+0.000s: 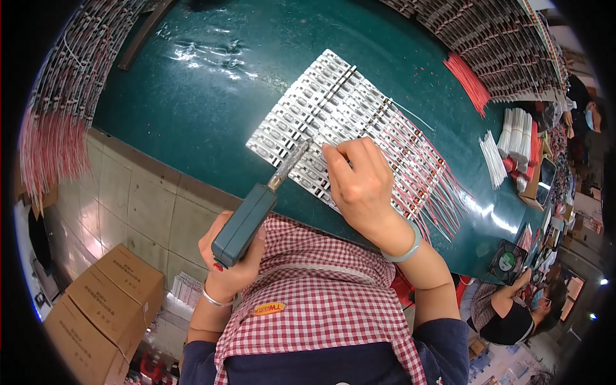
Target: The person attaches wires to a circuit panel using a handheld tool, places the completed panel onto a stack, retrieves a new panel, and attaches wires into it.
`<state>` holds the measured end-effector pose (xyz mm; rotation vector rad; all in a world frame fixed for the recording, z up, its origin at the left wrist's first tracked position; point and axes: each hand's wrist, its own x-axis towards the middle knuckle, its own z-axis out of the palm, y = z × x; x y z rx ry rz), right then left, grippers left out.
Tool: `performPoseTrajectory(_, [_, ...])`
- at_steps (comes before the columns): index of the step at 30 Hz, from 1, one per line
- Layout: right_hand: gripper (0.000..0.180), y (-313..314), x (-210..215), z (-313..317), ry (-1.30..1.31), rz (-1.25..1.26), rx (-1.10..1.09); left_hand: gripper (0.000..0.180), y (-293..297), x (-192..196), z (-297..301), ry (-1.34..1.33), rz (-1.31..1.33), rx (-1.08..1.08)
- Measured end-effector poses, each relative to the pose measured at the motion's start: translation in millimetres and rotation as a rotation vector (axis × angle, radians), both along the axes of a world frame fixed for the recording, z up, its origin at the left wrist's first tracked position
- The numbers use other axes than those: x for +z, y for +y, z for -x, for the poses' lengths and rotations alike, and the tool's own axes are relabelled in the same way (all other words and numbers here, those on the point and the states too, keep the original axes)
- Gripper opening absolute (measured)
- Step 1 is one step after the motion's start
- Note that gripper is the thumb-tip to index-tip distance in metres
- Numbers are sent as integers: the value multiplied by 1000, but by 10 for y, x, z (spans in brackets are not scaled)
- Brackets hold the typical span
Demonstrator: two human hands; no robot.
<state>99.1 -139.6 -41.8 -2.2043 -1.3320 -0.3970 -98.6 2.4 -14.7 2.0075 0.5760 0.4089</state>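
My left hand (232, 260) grips the dark green body of a soldering gun (245, 223). Its metal barrel slants up and right, and the tip meets a panel of small white modules (298, 112) set in close rows. My right hand (362, 183) rests over the same panel, thumb and forefinger closed near the tip; whatever they pinch is too small to make out. Thin red and white wires (443, 202) trail off the panel's right side. Part of the panel is hidden under my right hand.
The panel lies on a green table (192, 122). Wired module stacks (70, 77) stand left, and more stacks (500, 45) at the far right. Bundled white wires (513, 135) and a small fan (508, 263) sit rightward. Cardboard boxes (106, 308) stand lower left; a person (513, 314) sits lower right.
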Motion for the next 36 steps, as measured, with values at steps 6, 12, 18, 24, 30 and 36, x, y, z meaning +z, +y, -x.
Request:
performPoseTrajectory(6, [18,15,55,5,20,9,-26,24,-39,-154,196,-20,71,83])
performPoseTrajectory(12, [21,-50,79,-33,-8,29,-44,28,-73,-281,234,-26,70,112])
performPoseTrajectory(18, [20,-485,276,-271,15,-87,-182,27,-98,-402,262,-71,136,164])
performPoseTrajectory(24, [16,-1984,75,-1159,-229,110,-786,32,-135,-246,-12,-180,268,156])
performPoseTrajectory(30, [18,-2561,-224,-1553,-254,139,-817,33,-112,-281,-9,-163,227,119])
performPoseTrajectory(36, [10,-2593,-277,-1568,-317,127,-809,32,-148,-256,1,-170,230,135])
